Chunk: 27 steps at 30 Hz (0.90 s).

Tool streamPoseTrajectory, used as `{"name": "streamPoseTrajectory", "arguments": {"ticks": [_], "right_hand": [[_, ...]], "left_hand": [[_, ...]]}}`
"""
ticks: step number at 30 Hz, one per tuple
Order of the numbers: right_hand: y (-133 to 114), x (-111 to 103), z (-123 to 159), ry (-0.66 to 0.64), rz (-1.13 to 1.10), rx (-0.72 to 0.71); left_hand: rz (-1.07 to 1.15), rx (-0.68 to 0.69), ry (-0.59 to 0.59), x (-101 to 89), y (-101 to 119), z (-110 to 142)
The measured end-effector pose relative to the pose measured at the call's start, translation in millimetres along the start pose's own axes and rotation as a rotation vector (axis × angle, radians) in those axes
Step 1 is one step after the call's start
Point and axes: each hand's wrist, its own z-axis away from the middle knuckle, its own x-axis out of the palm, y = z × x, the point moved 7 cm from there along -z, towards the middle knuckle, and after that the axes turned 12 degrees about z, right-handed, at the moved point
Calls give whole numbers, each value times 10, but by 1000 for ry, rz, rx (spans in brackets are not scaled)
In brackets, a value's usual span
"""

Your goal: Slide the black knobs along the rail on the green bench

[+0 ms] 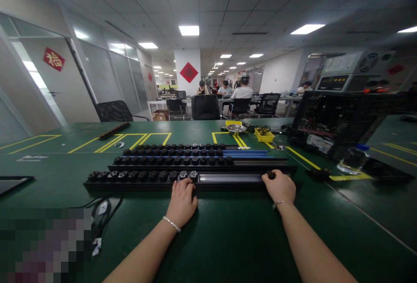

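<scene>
Clock read from the seated place, twelve straight ahead.

Item 1: front rail, black, flat on green table. Lying at twelve o'clock, just beyond both wrists; long axis crosswise, nine to three. Reached by both hands, with neither clearly nearer.

Item 2: bare bright stretch of same rail, between the hands. Bounded towards nine by left hand, towards three by right hand.

Item 3: row of black units, filling the nine-o'clock part; two silver-topped units at its inner end.

Left hand, at eleven: fingers bent over the silver-topped units; firm hold or light contact, cannot tell.

Right hand, at one: narrow, closed on small black piece at the rail's three-o'clock end.

Pointing: loaded end towards nine, bare end towards three; no tilt apparent.

Behind, at twelve: second rail, roughly parallel; then blue strip. At one: yellow tray.
</scene>
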Motion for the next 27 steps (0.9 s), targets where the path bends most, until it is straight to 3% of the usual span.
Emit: {"name": "streamPoseTrajectory", "arguments": {"ticks": [9, 27], "right_hand": [[-4, -32, 0, -37, -15, 0], [39, -13, -22, 10, -19, 10]], "left_hand": [[4, -7, -18, 7, -5, -3], [-8, -2, -21, 16, -8, 6]]}}
